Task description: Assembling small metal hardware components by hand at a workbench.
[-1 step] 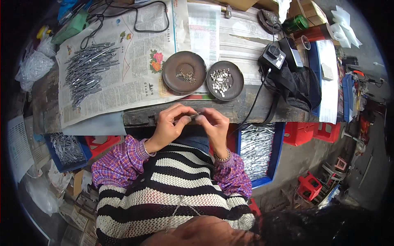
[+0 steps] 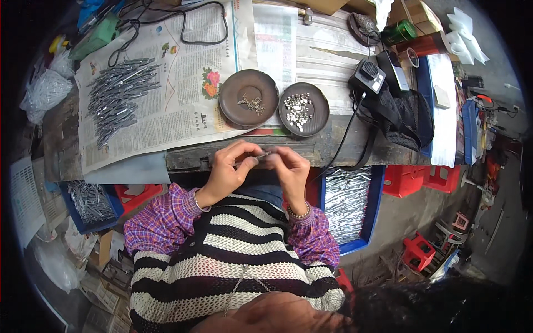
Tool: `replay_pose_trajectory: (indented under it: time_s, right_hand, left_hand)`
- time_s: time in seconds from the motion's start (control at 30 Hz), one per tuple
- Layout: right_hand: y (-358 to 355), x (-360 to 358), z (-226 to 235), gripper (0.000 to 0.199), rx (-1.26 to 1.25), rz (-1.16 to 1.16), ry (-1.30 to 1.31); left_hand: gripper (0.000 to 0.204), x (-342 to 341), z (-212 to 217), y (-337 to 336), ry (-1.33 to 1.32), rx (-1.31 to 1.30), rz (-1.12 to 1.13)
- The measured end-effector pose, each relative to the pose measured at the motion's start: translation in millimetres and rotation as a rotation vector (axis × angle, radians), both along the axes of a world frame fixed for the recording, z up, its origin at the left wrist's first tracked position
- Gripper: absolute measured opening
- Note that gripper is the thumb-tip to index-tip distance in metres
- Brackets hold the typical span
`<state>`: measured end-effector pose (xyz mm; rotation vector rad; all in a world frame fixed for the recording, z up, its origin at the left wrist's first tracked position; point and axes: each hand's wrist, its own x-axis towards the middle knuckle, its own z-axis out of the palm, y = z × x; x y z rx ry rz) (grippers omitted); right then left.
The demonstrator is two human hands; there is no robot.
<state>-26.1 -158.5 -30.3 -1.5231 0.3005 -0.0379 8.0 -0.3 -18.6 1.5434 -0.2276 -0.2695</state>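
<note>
A newspaper (image 2: 177, 122) covers the tabletop (image 2: 189, 158) at left, a pile of rods (image 2: 123, 91) on it, a cord (image 2: 226, 28) behind. Right of the rods, a left dish (image 2: 230, 105) and right dish (image 2: 317, 123) sit side by side, each holding small parts (image 2: 298, 111). Before them, left hand (image 2: 229, 167) and right hand (image 2: 291, 169) flank a small piece (image 2: 263, 156). A bag (image 2: 413, 117) lies farther right; below, a left bin (image 2: 115, 201) and right bin (image 2: 376, 205) hold more rods.

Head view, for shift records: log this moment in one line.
left hand: pinching small grey piece | right hand: at it, blurred | beyond: larger dish, smaller dish, both holding small parts
</note>
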Motion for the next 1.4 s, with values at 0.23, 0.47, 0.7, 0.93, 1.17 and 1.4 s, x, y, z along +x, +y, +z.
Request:
replay_pose_trajectory:
  time_s: [0.23, 0.47, 0.7, 0.93, 1.17, 1.4]
  right_hand:
    - [1.6, -3.0, 3.3, 0.008, 0.262, -0.037, 0.002]
    - [2.6, -7.8, 2.6, 0.01, 0.224, 0.047, 0.022]
    - [4.5, -7.4, 7.5, 0.008, 0.256, 0.012, 0.076]
    - [5.1, -8.4, 5.6, 0.012, 0.308, -0.008, 0.08]
    - [3.4, -5.4, 4.0, 0.008, 0.217, -0.181, 0.013]
    - [7.6, -7.7, 5.2, 0.004, -0.03, -0.036, 0.011]
  left_hand:
    - [0.021, 5.0, 13.0, 4.8, -0.128, 0.161, -0.043]
    - [0.02, 3.9, 15.3, 3.2, -0.279, 0.163, -0.035]
    - [0.022, 2.6, 13.2, 4.0, -0.272, 0.163, -0.044]
    - [0.021, 3.1, 12.6, 3.7, -0.269, 0.156, -0.055]
    - [0.021, 3.2, 9.5, 3.5, -0.243, 0.152, -0.055]
    - [0.021, 5.1, 8.3, 5.7, -0.171, 0.089, -0.084]
